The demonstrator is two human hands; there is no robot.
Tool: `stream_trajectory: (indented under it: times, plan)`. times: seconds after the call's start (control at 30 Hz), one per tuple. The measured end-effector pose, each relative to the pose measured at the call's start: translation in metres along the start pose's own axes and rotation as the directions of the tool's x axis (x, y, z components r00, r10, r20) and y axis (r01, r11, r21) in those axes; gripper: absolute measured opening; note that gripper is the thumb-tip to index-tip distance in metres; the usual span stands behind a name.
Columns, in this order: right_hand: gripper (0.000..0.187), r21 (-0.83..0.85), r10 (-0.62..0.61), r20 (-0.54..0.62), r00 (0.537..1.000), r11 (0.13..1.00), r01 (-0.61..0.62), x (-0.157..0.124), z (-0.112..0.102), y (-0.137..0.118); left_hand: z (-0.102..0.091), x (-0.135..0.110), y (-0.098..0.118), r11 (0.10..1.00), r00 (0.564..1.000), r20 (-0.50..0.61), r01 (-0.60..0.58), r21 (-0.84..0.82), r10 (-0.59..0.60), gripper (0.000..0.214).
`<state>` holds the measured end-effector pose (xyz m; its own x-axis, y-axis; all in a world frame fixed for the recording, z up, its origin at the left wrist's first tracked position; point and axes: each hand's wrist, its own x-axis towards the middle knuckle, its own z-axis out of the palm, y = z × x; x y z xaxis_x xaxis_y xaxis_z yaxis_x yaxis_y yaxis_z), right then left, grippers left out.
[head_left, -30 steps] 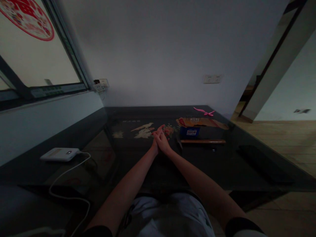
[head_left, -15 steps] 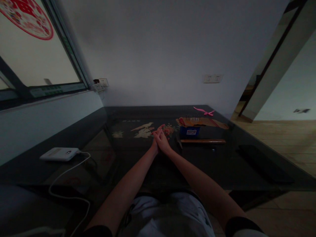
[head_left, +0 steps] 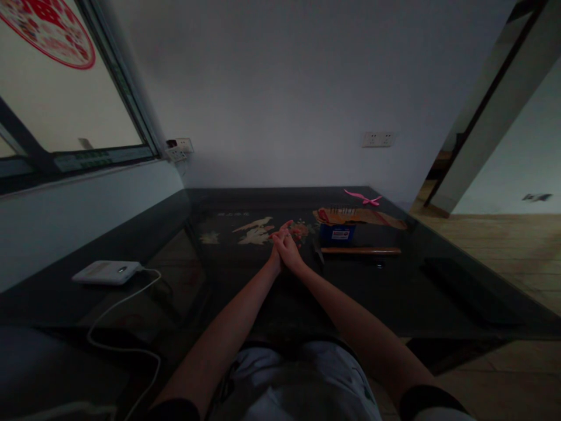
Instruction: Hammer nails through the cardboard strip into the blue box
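My left hand [head_left: 277, 238] and my right hand [head_left: 290, 252] are pressed palm to palm above the dark glass table [head_left: 394, 298]. Their fingers are stretched forward, and nothing shows between them. The right hand covers most of the left. Just right of the hands lies a hammer with a wooden handle [head_left: 360, 251]. Behind the hammer stands a small blue box [head_left: 336, 234], and beyond that a flat wooden piece [head_left: 357, 216] with nails standing in it.
A pink ribbon [head_left: 363, 199] lies at the table's far right. A white power bank [head_left: 107, 272] with a white cable [head_left: 118, 316] sits on the left. A dark flat object [head_left: 464, 289] lies on the right side. Window at left, wall behind, open floor to the right.
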<state>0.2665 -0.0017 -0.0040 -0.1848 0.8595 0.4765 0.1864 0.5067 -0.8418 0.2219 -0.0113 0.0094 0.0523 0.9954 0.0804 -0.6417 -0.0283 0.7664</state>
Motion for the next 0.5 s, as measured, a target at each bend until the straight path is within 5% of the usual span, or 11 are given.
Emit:
stream_trajectory:
  times: [0.5]
  plan:
    - [0.036, 0.009, 0.019, -0.013, 1.0, 1.0, -0.019, -0.0007, 0.0009, 0.0017, -0.0021, 0.001, -0.0013, 1.0, 1.0, 0.006, -0.002, -0.006, 0.002, 0.044]
